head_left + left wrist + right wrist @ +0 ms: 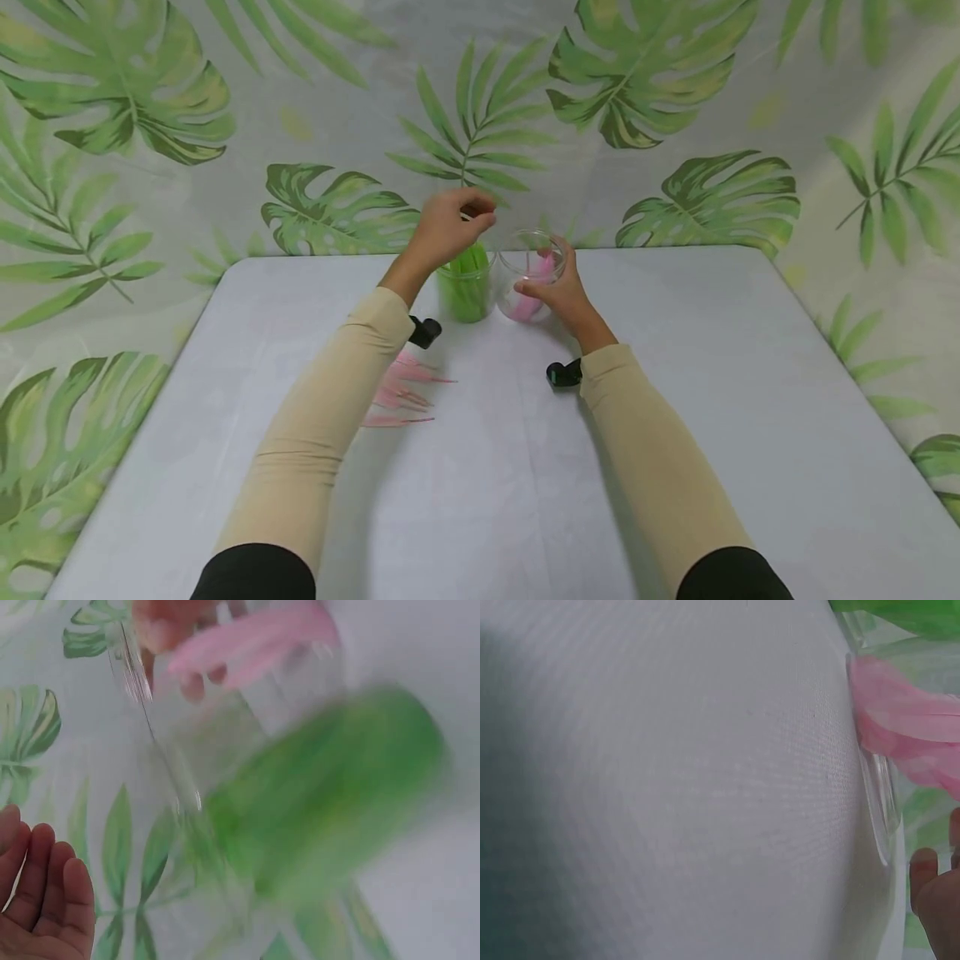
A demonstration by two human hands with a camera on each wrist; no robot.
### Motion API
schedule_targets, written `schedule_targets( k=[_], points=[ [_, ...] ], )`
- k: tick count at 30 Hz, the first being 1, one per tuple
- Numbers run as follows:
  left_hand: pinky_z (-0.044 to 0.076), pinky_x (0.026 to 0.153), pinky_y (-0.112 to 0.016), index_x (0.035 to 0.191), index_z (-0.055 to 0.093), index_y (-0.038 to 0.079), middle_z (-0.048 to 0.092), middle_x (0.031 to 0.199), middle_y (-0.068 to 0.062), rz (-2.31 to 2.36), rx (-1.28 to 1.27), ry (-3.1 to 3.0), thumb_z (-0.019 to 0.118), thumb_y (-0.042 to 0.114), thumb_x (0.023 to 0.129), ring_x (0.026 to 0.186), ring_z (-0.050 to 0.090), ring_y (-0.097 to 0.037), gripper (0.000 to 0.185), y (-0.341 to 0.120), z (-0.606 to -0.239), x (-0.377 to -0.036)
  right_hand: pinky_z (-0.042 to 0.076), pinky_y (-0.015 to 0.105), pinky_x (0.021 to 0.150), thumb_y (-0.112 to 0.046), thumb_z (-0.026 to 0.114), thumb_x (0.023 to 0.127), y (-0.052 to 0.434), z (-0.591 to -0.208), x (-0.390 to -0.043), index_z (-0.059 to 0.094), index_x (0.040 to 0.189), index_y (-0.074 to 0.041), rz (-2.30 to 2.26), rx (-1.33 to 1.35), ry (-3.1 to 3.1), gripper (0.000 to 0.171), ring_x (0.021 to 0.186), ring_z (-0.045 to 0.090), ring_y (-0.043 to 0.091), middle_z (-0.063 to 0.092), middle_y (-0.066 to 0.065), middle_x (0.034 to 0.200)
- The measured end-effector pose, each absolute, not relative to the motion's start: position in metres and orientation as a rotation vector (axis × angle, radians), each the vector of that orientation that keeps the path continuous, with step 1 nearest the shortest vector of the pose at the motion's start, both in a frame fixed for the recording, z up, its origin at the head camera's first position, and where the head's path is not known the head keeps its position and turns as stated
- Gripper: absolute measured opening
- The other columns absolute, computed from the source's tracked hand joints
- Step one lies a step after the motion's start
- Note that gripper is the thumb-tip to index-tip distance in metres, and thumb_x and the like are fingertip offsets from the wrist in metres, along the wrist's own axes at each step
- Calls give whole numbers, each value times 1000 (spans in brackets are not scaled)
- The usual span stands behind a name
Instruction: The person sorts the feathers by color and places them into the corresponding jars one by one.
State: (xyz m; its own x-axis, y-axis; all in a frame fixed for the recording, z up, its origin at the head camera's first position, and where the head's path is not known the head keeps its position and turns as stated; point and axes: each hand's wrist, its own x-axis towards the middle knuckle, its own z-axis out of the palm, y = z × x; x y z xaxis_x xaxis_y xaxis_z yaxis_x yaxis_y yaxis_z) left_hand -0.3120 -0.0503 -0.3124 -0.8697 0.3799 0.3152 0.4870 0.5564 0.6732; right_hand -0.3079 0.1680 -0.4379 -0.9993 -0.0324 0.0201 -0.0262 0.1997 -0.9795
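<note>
We steady the clear glass jar of pink feathers (531, 283) at frame centre with our curled right hand (558, 287); our left hand (450, 225) hovers, fingers loosely bunched, above the clear jar of green feathers (467, 287); lower straight.

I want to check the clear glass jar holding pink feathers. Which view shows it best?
The head view: the clear glass jar of pink feathers stands whole and sharp on the white table, the right hand gripping it. The left wrist view blurs it; the right wrist view shows only its edge.

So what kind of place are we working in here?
Probably a staged tabletop set rather than a lived-in room: a plain white cloth-covered table, a green leaf-print backdrop behind it, and only two clear glass jars, one of green feathers, one of pink.
</note>
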Motion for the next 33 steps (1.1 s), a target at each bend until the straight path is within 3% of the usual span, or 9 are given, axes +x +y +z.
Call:
schedule_targets(
  k=[7,12,20,28,33],
  points=[
    [56,80,-37,105,73,4,73,103,-11,-887,-1160,-2649,65,11,95,90,68,-23,15,-92,-324,-272,29,51,120,-19,84,79,169,-437,-310,14,153,-35,-1997,-67,2425,103,143,34,28,34,7,157],
    [57,81,-36,101,75,7,75,101,-6,-569,-1417,-2779,67,7,93,91,70,-19,12,-110,-355,-254,32,49,119,-15,83,78,170,-437,-312,14,154,-33,-2030,-103,2418,104,142,36,28,35,8,157],
    [54,78,-33,84,76,16,72,87,3,-185,-1419,-2958,66,3,89,85,65,-15,17,-126,-392,-246,29,51,121,-18,83,78,170,-437,-310,13,154,-36,-1999,-67,2419,104,144,33,29,33,7,158],
    [39,65,-27,75,65,15,51,75,4,-95,-1421,-2988,69,3,87,71,45,-12,17,-129,-411,-247,30,52,120,-21,84,79,169,-437,-310,14,153,-37,-1973,-43,2427,103,143,34,30,33,7,158],
    [43,66,-27,76,67,15,56,76,3,-106,-1394,-2995,68,3,87,72,49,-12,16,-129,-416,-248,31,51,120,-17,83,79,169,-438,-310,14,153,-36,-1982,-55,2430,103,143,35,30,33,8,158]
  ],
)
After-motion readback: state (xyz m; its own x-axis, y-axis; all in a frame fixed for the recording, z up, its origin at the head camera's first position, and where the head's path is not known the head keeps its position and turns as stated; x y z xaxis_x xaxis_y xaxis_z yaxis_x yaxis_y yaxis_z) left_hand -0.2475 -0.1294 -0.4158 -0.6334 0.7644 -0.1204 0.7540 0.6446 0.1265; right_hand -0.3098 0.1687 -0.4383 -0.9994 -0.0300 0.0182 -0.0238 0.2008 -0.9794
